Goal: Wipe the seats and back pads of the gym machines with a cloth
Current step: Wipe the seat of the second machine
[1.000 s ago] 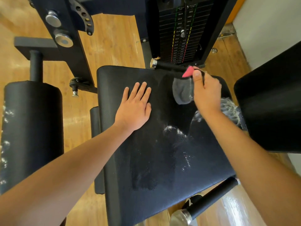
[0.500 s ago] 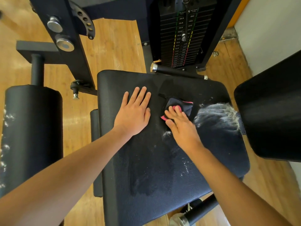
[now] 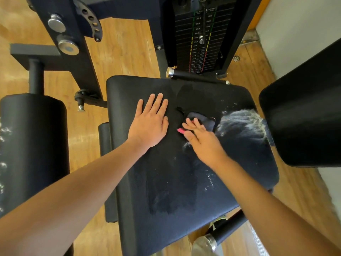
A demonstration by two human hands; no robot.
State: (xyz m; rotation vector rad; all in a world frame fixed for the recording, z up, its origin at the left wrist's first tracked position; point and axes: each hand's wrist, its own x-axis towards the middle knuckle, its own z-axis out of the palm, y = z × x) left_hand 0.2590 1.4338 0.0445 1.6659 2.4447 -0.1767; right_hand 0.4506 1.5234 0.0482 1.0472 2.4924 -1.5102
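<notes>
A black padded seat point(image 3: 184, 182) fills the middle of the head view, with white dust smeared near its right edge point(image 3: 241, 122) and a dark wiped streak lower down. My left hand point(image 3: 149, 122) lies flat on the seat's upper left part, fingers straight. My right hand point(image 3: 201, 139) presses a dark grey cloth with pink trim point(image 3: 203, 121) onto the seat with straight fingers, just left of the dust patch. A black back pad point(image 3: 302, 117) stands at the right, beside the seat.
A black roller pad point(image 3: 31, 145) with white specks stands at the left. The weight stack point(image 3: 201, 39) and black frame rise behind the seat. A handle bar point(image 3: 195, 74) runs along the seat's far edge, another handle point(image 3: 221, 235) below it. Wooden floor lies around.
My right hand came down from the seat's far right corner, where it held the cloth lifted, to the seat's middle and now presses the cloth flat. My left hand stayed put.
</notes>
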